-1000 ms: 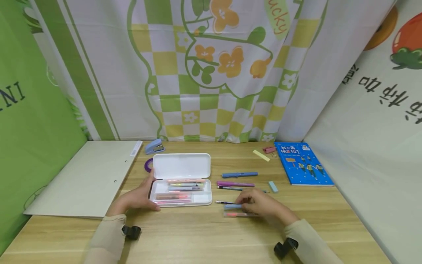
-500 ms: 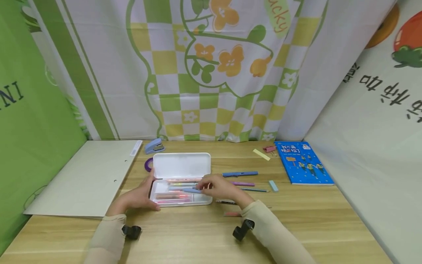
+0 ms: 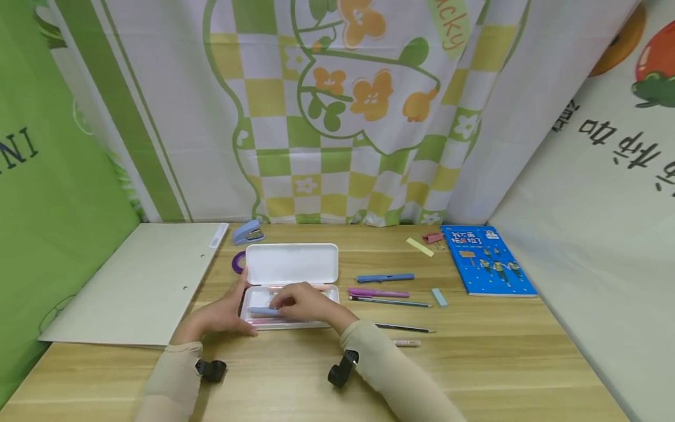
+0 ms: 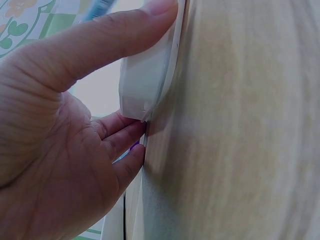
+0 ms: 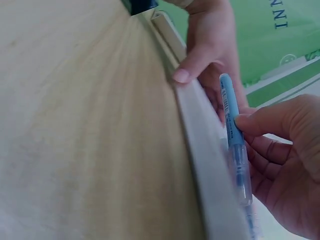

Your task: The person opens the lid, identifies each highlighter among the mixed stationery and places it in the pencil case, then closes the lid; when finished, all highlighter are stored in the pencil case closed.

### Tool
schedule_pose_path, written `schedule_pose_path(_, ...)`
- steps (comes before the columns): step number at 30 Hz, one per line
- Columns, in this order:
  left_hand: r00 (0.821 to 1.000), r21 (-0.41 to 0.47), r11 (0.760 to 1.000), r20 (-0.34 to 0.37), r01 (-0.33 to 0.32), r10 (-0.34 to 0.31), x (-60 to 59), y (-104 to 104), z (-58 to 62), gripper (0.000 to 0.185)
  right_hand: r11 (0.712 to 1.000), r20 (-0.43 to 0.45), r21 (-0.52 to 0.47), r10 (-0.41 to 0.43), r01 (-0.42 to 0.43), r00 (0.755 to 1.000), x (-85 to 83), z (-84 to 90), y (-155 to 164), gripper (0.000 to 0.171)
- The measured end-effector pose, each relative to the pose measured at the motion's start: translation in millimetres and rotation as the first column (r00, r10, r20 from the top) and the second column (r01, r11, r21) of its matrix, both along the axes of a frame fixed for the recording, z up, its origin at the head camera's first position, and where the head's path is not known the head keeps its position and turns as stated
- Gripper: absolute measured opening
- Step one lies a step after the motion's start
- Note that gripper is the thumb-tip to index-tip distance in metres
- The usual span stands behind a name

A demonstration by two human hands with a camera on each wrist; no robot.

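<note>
A white pencil case (image 3: 292, 264) lies open on the wooden table, lid back, with several pens in its tray. My left hand (image 3: 224, 313) holds the tray's left end, thumb along the front edge (image 4: 145, 80) and fingers behind. My right hand (image 3: 303, 303) is over the tray and pinches a light blue pen (image 3: 262, 311) (image 5: 231, 125) lying lengthwise just above the tray's front compartment. The case's rim (image 5: 200, 140) runs under that pen in the right wrist view.
Right of the case lie a blue pen (image 3: 385, 277), a purple pen (image 3: 377, 292), two pencils (image 3: 390, 302) and a pink pen (image 3: 406, 343). A blue book (image 3: 487, 261), a stapler (image 3: 248, 232), purple tape (image 3: 237, 262) and a grey folder (image 3: 142, 281) are also on the table.
My right hand picked up the light blue pen at the right of the case and carried it left over the tray. The left hand stayed on the case.
</note>
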State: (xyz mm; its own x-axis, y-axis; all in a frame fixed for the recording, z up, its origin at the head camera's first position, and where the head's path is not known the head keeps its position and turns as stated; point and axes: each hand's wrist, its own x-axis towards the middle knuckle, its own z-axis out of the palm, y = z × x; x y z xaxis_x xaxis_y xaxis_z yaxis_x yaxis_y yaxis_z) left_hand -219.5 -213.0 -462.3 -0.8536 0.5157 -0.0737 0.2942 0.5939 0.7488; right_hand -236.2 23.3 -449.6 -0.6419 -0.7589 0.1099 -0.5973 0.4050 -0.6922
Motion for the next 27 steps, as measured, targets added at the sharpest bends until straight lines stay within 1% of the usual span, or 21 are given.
schedule_pose_path(3, 1.0, 0.008, 1.0, -0.008, 0.003, -0.003, 0.5, -0.5, 0.5, 0.137, 1.0, -0.031, 0.028, -0.007, 0.008, 0.999, 0.7, -4.7, -4.0, 0.013)
schedule_pose_path(9, 1.0, 0.014, 1.0, -0.006, -0.002, 0.002, 0.8, -1.0, 1.1, 0.137, 0.998, -0.168, 0.064, -0.001, 0.012, 0.986, 3.3, -11.4, -8.1, 0.011)
schedule_pose_path(10, 1.0, 0.014, 1.0, -0.006, -0.002, 0.002, 0.7, -1.1, 0.8, 0.137, 0.997, -0.18, 0.07, -0.002, 0.015, 0.984, 3.6, -12.2, -8.2, 0.011)
schedule_pose_path(12, 1.0, 0.013, 1.0, -0.009, 0.0, 0.0, 0.6, -1.4, 0.3, 0.137, 0.997, -0.175, 0.073, -0.01, 0.023, 0.985, 4.3, -12.5, -8.1, 0.011)
schedule_pose_path(14, 1.0, 0.013, 1.0, -0.011, 0.0, 0.0, 0.5, -1.6, -0.3, 0.136, 0.999, -0.131, 0.04, -0.031, 0.036, 0.991, 4.0, -13.5, -6.8, 0.011)
schedule_pose_path(17, 1.0, 0.007, 1.0, -0.008, -0.003, 0.003, 0.9, -1.2, 0.7, 0.136, 0.997, 0.01, -0.047, -0.069, 0.069, 0.998, 3.3, -14.0, -2.2, 0.01)
schedule_pose_path(20, 1.0, 0.0, 1.0, -0.003, -0.004, 0.004, 1.5, -0.5, 1.7, 0.136, 0.984, 0.153, -0.132, -0.096, 0.117, 0.983, 3.7, -11.8, 6.1, 0.011)
schedule_pose_path(21, 1.0, -0.002, 1.0, -0.005, -0.004, 0.004, 1.5, -0.3, 1.7, 0.136, 0.979, 0.194, -0.163, -0.087, 0.12, 0.977, 4.3, -10.7, 9.9, 0.013)
schedule_pose_path(24, 1.0, 0.004, 1.0, -0.009, -0.001, 0.001, 1.4, 0.2, 1.1, 0.136, 0.966, 0.271, -0.23, -0.051, 0.116, 0.961, 7.0, -6.1, 24.1, 0.016)
schedule_pose_path(25, 1.0, 0.008, 1.0, -0.012, -0.001, 0.001, 1.3, 0.3, 0.8, 0.136, 0.965, 0.295, -0.239, -0.038, 0.112, 0.955, 8.7, -4.0, 30.6, 0.017)
schedule_pose_path(27, 1.0, 0.013, 1.0, -0.012, -0.003, 0.003, 1.1, 0.6, 0.5, 0.136, 0.966, 0.316, -0.241, -0.015, 0.095, 0.949, 11.8, -2.0, 45.7, 0.019)
